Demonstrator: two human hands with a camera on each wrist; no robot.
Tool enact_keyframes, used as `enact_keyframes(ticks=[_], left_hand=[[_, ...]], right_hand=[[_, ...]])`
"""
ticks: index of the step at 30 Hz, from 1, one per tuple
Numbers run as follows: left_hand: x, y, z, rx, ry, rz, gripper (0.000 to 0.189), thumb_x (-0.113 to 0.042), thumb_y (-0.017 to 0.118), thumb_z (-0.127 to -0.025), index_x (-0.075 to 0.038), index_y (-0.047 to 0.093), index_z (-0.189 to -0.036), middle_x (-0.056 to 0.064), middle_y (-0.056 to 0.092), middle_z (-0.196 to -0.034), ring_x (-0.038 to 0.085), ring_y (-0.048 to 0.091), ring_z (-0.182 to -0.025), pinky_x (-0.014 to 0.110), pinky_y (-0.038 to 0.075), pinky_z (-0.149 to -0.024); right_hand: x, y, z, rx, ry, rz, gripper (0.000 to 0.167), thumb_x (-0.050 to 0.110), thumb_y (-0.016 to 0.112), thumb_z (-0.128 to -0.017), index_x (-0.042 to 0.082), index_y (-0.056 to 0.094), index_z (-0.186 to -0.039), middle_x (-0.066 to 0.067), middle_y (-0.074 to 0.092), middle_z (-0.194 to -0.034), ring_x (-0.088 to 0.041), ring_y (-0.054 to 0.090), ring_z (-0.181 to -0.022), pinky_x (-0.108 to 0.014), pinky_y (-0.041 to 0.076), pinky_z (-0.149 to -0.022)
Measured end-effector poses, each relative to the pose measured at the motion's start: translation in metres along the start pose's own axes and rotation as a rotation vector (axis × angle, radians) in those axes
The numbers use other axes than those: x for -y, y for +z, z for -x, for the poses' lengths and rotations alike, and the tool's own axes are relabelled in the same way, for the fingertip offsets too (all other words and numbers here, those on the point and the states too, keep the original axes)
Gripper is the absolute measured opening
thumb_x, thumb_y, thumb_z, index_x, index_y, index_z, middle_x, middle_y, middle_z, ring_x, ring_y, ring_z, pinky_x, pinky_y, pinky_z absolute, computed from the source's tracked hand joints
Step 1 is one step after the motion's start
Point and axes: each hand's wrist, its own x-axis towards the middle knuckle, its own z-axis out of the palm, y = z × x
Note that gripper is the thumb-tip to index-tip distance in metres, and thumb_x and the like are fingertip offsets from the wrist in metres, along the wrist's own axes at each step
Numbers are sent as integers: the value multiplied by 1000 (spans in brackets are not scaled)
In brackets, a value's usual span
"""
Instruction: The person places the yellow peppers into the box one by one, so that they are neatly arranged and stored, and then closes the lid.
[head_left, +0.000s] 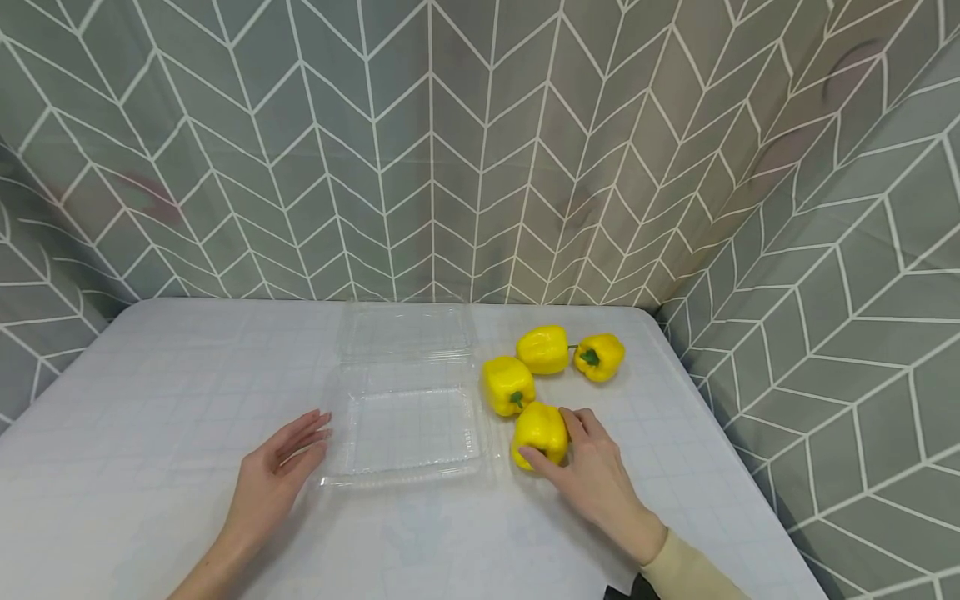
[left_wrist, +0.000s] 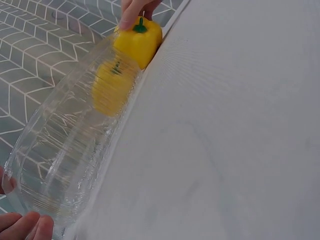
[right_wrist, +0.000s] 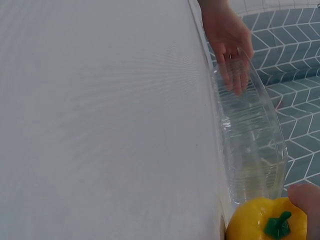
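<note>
A clear plastic clamshell container [head_left: 412,433] lies unfolded on the table, its lid [head_left: 408,331] toward the back. My left hand [head_left: 281,467] is at the container's left edge with fingers loosely extended; whether they touch it I cannot tell. My right hand [head_left: 596,475] holds the nearest yellow bell pepper [head_left: 540,433] between thumb and fingers, just right of the container. That pepper's green stem [right_wrist: 278,226] shows in the right wrist view. Behind it sits a second yellow bell pepper [head_left: 507,386]. Farther back lie two more, one on its side [head_left: 543,350] and one facing forward [head_left: 599,357].
A white cloth covers the table [head_left: 150,383]. Grey patterned curtains [head_left: 450,150] hang behind it and along the right side [head_left: 862,317]. A small black object [head_left: 633,588] shows at the bottom edge beside the right sleeve [head_left: 686,567].
</note>
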Motion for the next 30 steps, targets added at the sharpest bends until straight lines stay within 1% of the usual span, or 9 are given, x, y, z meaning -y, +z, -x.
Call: enact_keyframes(ticks=[5, 8, 14, 20, 24, 27, 30], left_hand=[[1, -1, 0, -1, 12, 20, 42, -6, 64, -97, 1, 56, -137, 3, 69, -128, -5, 65, -107, 7, 50, -91], [1, -1, -1, 7, 18, 32, 42, -5, 64, -97, 2, 55, -138, 5, 68, -129, -4, 65, -107, 8, 50, -91], [2, 0, 0, 8, 14, 27, 42, -7, 64, -98, 2, 54, -138, 9, 67, -130, -4, 65, -107, 8, 51, -90], [2, 1, 0, -4, 27, 41, 41, -4, 64, -96, 4, 55, -136, 11, 68, -127, -3, 65, -107, 9, 51, -91], [1, 0, 0, -9, 28, 48, 41, -3, 65, -96, 5, 56, -135, 10, 69, -127, -2, 66, -107, 10, 51, -91], [2, 0, 0, -8, 26, 57, 42, -2, 65, -96, 5, 56, -136, 9, 69, -126, -1, 66, -107, 10, 52, -91], [2, 0, 0, -11, 21, 60, 41, -3, 65, -96, 5, 56, -136, 10, 69, -126, -1, 66, -107, 10, 51, -92]], right_hand=[[2, 4, -4, -7, -10, -11, 80, 59, 77, -79, -1, 60, -129, -7, 58, -108, -18, 57, -85, -36, 55, -75], [2, 6, -5, -15, -12, -13, 80, 56, 80, -78, -1, 60, -129, -8, 58, -108, -19, 58, -85, -36, 55, -75], [0, 5, -6, -11, -5, -15, 78, 53, 81, -78, -2, 59, -129, -9, 59, -109, -21, 59, -88, -39, 56, -78], [-2, 1, -6, -2, 0, -7, 73, 52, 81, -77, -1, 62, -124, -9, 60, -108, -23, 61, -91, -41, 57, -81], [-2, -2, -6, -7, -3, 3, 69, 52, 82, -76, 0, 64, -119, -7, 60, -104, -21, 60, -88, -40, 56, -78], [-1, -5, -6, -4, 7, 14, 68, 52, 83, -75, 1, 65, -116, -6, 59, -102, -18, 56, -83, -35, 53, -73], [-2, -8, -5, -6, 10, 21, 67, 52, 85, -73, 2, 66, -114, -5, 59, -100, -16, 51, -78, -29, 48, -66]])
